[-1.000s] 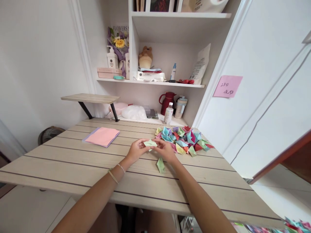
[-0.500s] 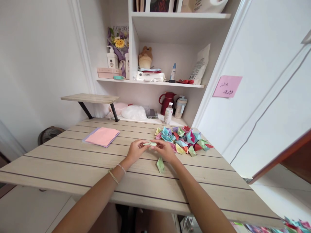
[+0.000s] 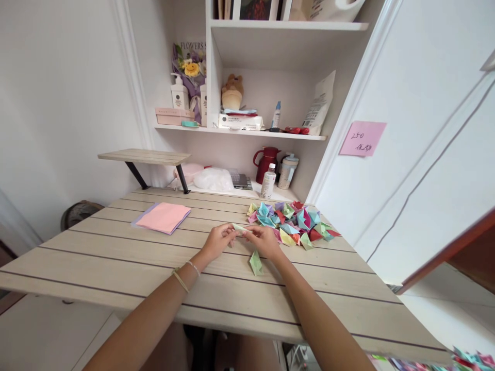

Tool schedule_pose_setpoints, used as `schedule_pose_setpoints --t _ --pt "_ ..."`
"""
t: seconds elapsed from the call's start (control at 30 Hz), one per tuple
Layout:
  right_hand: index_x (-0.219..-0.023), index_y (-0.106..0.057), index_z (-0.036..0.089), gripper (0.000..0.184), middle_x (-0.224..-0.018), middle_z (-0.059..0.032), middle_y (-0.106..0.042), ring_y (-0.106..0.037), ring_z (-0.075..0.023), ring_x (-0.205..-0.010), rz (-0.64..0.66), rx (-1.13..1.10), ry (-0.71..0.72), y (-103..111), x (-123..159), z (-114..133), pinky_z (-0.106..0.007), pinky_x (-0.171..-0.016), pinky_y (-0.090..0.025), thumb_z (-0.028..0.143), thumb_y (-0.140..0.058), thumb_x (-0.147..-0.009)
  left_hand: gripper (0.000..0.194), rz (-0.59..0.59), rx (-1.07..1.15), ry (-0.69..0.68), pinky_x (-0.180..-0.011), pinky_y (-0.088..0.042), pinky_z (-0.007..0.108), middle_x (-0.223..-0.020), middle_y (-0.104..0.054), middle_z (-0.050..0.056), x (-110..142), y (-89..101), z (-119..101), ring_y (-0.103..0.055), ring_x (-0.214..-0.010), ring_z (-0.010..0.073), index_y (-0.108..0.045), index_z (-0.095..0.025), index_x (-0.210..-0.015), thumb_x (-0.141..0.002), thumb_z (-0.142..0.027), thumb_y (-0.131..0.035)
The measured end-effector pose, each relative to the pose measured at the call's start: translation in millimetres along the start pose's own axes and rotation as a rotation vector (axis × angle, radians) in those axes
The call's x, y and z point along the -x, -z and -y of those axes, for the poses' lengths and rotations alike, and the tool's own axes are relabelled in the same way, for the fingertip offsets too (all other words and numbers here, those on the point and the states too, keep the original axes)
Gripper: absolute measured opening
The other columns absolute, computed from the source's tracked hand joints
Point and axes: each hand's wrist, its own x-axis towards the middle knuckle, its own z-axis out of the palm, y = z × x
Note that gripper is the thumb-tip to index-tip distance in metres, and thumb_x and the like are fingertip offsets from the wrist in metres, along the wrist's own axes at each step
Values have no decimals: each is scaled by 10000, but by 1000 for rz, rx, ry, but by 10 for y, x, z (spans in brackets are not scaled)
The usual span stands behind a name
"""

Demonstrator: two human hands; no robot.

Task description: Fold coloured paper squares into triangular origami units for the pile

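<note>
Between my two hands, a small folded piece of pale green paper (image 3: 240, 228) is held just above the table. My left hand (image 3: 219, 240) pinches its left end with thumb and fingers. From the other side, my right hand (image 3: 262, 239) grips the right end, thumb along the near edge. Just below my right hand, a light green folded paper boat (image 3: 256, 263) lies on the wood. To the right of that hand is a pile of folded paper boats (image 3: 288, 220) in many colours. A stack of square paper (image 3: 164, 217), pink on top, lies to the left.
The slatted wooden table (image 3: 116, 257) carries a small raised shelf (image 3: 145, 155) at its back left. Behind stand a white bottle (image 3: 268, 181), a red jug (image 3: 266, 164) and a pale tumbler (image 3: 287, 171). More coloured folded paper (image 3: 472, 359) shows at the lower right.
The green paper has turned and now shows as a narrower strip. My left fingers have shifted their hold slightly, with the lower fingers more curled.
</note>
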Motion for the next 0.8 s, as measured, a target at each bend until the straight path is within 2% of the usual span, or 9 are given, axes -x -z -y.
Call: schedule_pose_setpoints --t 0.17,0.3,0.4,0.57,0.7,0.8 --pt "-664 -661 163 333 -525 18 -552 -528 -134 -525 2 25 -33 20 -13 28 -226 -503 -425 426 -487 -768 236 17 115 58 -616 -516 277 -659 -624 14 -7 -13 49 -635 -617 153 -589 -144 -755 -731 -378 -578" --pt "-762 -651 163 254 -613 9 -598 -523 -124 -554 -20 35 -3 21 -14 41 -219 -529 -408 347 -476 -764 248 -9 172 67 -663 -526 306 -717 -648 28 -17 -22 78 -645 -661 165 -600 -138 -825 -717 -361 -601" --pt "-880 -615 161 232 -604 15 -590 -527 -120 -545 -18 22 4 6 -4 23 -218 -535 -407 265 -458 -744 268 4 188 79 -669 -524 306 -740 -660 44 -22 -26 73 -641 -661 161 -609 -131 -858 -722 -361 -601" --pt "-965 -540 167 314 -542 53 -545 -501 -108 -486 3 99 29 -27 31 3 -203 -497 -380 144 -451 -664 300 -9 226 94 -643 -517 275 -710 -651 45 -32 -30 69 -632 -654 149 -599 -121 -882 -711 -367 -616" --pt "-851 -539 176 202 -586 29 -569 -533 -122 -524 -92 93 80 -40 44 18 -219 -523 -406 146 -432 -683 355 -39 269 199 -569 -514 257 -669 -639 38 -22 -35 75 -630 -587 143 -574 -118 -874 -678 -405 -641" --pt "-789 -550 177 153 -642 9 -595 -565 -131 -564 -119 78 91 -43 40 11 -231 -545 -428 152 -438 -689 351 38 306 297 -591 -517 263 -661 -648 60 -4 -46 58 -639 -593 150 -574 -107 -787 -649 -416 -665"
